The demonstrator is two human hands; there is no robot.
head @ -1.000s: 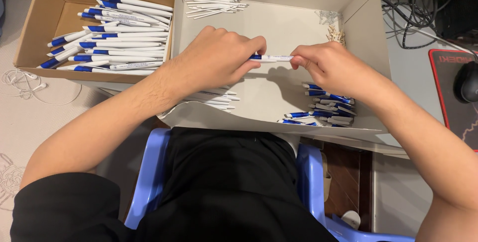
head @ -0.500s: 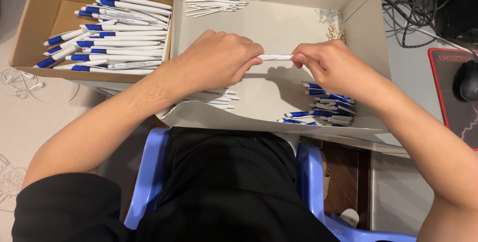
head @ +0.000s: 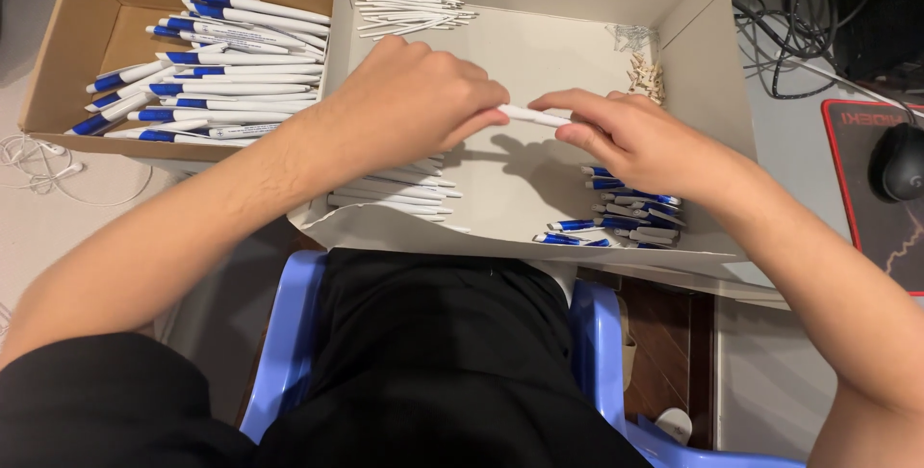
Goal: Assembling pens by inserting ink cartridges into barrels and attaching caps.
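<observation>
White pen barrel: slim, plain, lying level between both sets of fingers, over the middle of the pale box. Left hand: fingers curled tight, closed on the barrel's left end; that end hidden inside the fist. Right hand: thumb and forefinger pinched on the right end; tip covered, so unclear whether a blue part is fitted. Only the short middle stretch of the barrel exposed. Below the left fingers: row of white barrels, partly covered by the wrist. Below the right fingers: heap of blue parts, partly under the palm. Beyond the left knuckles: thin white refills. Beyond the right fingertips: small tan pieces and faint springs, too small to make out. Left of the left hand: brown box of finished pens.
</observation>
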